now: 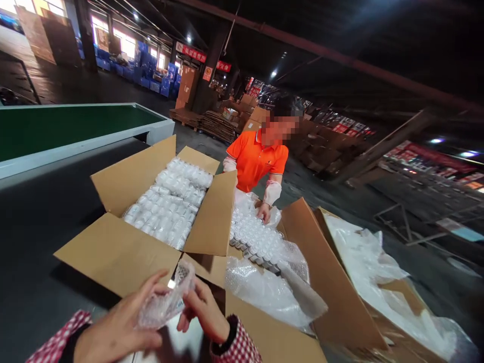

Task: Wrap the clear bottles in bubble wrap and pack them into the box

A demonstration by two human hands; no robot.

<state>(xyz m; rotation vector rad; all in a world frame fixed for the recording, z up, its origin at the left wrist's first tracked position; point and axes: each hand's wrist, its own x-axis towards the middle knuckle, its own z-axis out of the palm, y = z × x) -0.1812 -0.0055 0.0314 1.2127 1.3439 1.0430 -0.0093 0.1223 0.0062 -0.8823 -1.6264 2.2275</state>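
Note:
A clear bubble wrap bag is held up between my two hands near the bottom of the view. My left hand cups the bag from the left, thumb below and fingers along its upper side. At the bag's right edge, my right hand grips the film with curled fingers. Whether anything sits inside the bag is hard to make out. Just beyond my hands stands an open cardboard box with rows of white, bubble-wrapped items in it. Beneath my hands some white surfaces show in part.
A person in an orange shirt reaches into another open carton holding many white-capped items and loose bubble wrap. A further carton with plastic film stands at right. A green conveyor belt runs at left.

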